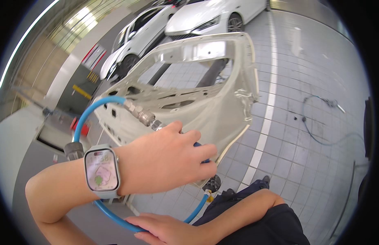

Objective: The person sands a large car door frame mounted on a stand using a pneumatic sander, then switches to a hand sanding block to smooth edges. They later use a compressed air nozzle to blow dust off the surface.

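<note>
My left hand (169,157), with a watch (101,169) on its wrist, is closed around a blue-and-metal air tool (197,144); the fingers hide most of it. A metal hose coupling (145,117) joins the tool to a blue air hose (85,112), which arches back over my forearm to a dark fitting (74,151). Low in the view, my right hand (165,229) is wrapped around a lower run of blue hose (112,214). To the right that run rises to a black knob-like fitting (213,183). Just beyond my left hand stands a bare, beige car body panel (201,106) with a large opening.
Two white cars, one at the left (136,34) and one at the right (206,16), are parked behind the panel. A white line (265,134) crosses the grey tiled floor. Another hose (310,128) lies coiled at the right. Something red (81,127) stands at the left.
</note>
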`<state>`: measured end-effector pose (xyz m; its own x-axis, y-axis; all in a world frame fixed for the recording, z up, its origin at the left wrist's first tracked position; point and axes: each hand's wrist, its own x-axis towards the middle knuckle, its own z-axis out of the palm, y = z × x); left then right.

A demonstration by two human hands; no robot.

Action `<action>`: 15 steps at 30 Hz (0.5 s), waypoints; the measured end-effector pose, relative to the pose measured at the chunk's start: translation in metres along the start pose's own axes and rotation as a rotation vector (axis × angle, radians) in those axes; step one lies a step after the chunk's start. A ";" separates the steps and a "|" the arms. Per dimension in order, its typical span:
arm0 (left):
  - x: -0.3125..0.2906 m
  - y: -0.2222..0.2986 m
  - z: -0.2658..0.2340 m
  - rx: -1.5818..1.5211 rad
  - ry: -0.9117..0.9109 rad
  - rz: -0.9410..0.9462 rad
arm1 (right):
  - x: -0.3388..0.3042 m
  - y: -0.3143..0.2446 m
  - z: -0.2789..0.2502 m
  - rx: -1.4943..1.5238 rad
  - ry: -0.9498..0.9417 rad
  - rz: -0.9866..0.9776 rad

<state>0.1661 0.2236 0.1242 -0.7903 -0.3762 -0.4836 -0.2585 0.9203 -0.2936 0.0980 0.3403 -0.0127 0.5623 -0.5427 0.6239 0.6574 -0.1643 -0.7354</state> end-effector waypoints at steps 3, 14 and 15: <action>0.008 -0.011 0.002 -0.026 0.055 0.072 | 0.000 0.005 0.013 -0.112 0.080 0.002; 0.013 -0.020 0.010 -0.090 0.052 0.140 | -0.016 0.009 0.021 -0.367 0.164 0.081; 0.007 -0.013 0.009 -0.077 0.050 0.136 | -0.018 0.008 0.022 -0.359 0.155 0.089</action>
<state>0.1689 0.2076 0.1173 -0.8471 -0.2438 -0.4722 -0.1876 0.9685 -0.1635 0.1042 0.3667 -0.0244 0.5088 -0.6813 0.5262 0.3771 -0.3731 -0.8477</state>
